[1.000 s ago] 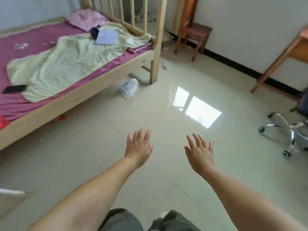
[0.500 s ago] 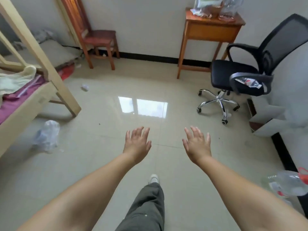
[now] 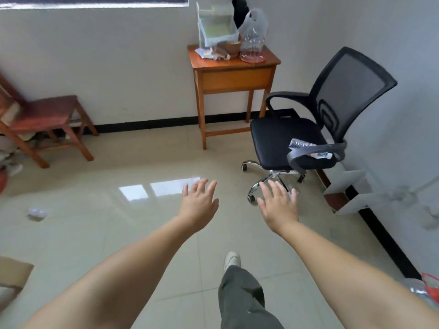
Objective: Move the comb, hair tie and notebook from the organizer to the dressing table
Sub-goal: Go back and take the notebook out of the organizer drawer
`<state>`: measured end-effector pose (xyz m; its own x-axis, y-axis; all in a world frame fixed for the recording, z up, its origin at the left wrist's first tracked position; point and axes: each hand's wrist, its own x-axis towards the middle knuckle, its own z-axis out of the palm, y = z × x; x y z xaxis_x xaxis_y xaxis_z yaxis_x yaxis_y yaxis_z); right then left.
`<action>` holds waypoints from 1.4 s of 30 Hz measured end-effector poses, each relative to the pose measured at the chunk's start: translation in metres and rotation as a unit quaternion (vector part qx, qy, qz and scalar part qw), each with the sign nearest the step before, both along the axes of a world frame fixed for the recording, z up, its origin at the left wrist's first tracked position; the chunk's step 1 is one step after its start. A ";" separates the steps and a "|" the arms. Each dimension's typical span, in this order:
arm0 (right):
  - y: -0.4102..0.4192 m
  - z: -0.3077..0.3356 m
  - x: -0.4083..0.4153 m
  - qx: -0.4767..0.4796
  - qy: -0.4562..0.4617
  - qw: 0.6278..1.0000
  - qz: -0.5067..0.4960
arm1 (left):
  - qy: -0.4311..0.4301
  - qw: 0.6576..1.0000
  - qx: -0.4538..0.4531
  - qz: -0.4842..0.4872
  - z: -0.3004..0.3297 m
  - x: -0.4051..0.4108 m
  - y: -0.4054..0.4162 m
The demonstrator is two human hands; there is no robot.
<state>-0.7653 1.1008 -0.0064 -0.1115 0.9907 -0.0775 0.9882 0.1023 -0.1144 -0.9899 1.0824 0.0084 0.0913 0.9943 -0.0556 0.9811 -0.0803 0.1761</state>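
Head view: glossy beige tiled floor [image 3: 95, 233], white walls. Your left hand [image 3: 198, 205] and right hand [image 3: 278, 206] hang out front, fingers spread, empty. Pale organizer [image 3: 217, 27] stands on the orange wooden dressing table [image 3: 234, 76] against the far wall; its contents too small to tell. Black office chair [image 3: 308, 129] just right of it.

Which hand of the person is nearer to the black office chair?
The right hand. It is open, held out over the floor just in front of the black office chair, near its wheeled base. The left hand, also open, is farther to the left, over bare floor.
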 end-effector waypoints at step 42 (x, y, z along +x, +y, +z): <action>1.140 0.097 -0.185 -0.011 0.161 0.987 0.006 | -0.011 0.991 0.120 0.058 0.036 -0.155 1.069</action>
